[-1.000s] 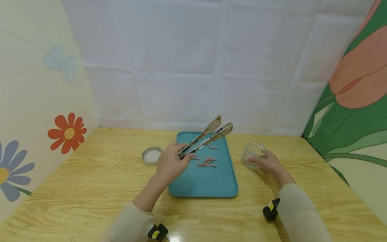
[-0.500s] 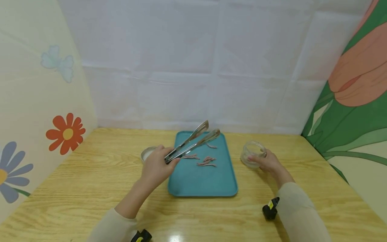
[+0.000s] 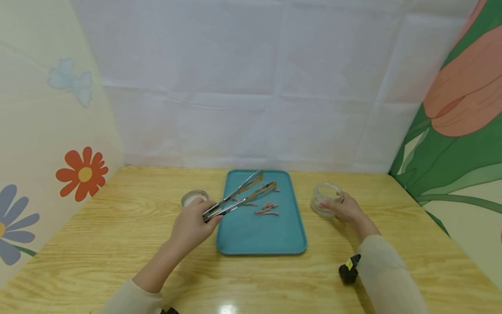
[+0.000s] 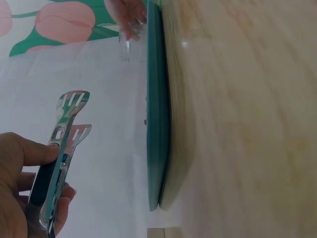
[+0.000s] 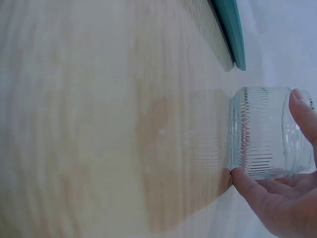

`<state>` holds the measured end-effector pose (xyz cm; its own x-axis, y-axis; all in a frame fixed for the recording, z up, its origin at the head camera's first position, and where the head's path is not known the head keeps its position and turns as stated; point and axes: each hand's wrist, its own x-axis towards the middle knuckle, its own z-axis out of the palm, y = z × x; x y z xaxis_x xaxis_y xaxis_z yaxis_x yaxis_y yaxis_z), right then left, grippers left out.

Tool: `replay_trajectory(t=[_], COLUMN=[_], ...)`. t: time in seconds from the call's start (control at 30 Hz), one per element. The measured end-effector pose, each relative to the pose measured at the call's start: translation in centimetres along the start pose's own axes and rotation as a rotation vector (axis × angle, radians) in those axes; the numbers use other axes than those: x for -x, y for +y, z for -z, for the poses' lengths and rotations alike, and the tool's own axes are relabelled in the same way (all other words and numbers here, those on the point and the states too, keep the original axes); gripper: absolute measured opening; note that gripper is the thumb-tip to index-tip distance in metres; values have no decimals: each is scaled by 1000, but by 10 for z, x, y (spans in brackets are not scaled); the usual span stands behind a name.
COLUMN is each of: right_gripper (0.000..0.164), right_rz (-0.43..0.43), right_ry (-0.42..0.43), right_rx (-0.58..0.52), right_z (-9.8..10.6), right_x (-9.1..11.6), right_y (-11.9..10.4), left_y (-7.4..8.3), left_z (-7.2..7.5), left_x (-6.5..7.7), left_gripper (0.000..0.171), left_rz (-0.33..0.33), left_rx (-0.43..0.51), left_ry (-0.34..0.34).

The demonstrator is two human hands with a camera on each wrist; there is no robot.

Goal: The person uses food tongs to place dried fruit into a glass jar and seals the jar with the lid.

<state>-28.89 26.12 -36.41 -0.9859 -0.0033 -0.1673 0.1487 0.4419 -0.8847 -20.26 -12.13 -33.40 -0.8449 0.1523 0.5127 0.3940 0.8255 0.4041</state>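
Observation:
In the head view my left hand [image 3: 192, 224] grips metal tongs [image 3: 248, 199] by their handle, at the left of a blue tray [image 3: 260, 240]. The slotted tips of the tongs are spread, with nothing between them, over the tray's far half. Several thin pinkish meat-like strips [image 3: 269, 208] lie on the tray, some partly hidden behind the tongs. My right hand [image 3: 350, 213] holds a clear glass jar [image 3: 322, 205] upright on the table, right of the tray. The right wrist view shows its ribbed wall [image 5: 257, 134] with a reddish streak low in it.
A round lid [image 3: 195, 194] with a pale inside lies left of the tray, partly behind my left hand. The wooden table [image 3: 251, 281] ends at a white cloth backdrop [image 3: 196, 126]. Flower-printed panels [image 3: 84, 174] stand at both sides.
My left hand has moved left and toward me with the tongs, and their tips have come lower over the tray. My right hand stays at the jar.

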Motion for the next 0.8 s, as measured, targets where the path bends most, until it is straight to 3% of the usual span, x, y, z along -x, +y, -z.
replay_trajectory(t=[0.37, 0.8], right_gripper=[103, 94], right_rz=[40, 5], right_ry=[-9, 1], right_rx=[-8, -38], right_z=[1, 0], right_x=[-1, -1], right_y=[1, 1], left_y=[-11, -23], left_z=[7, 15], left_x=[4, 0], left_gripper=[31, 29], left_rz=[24, 97], left_rx=[-48, -148], left_ry=[-76, -215])
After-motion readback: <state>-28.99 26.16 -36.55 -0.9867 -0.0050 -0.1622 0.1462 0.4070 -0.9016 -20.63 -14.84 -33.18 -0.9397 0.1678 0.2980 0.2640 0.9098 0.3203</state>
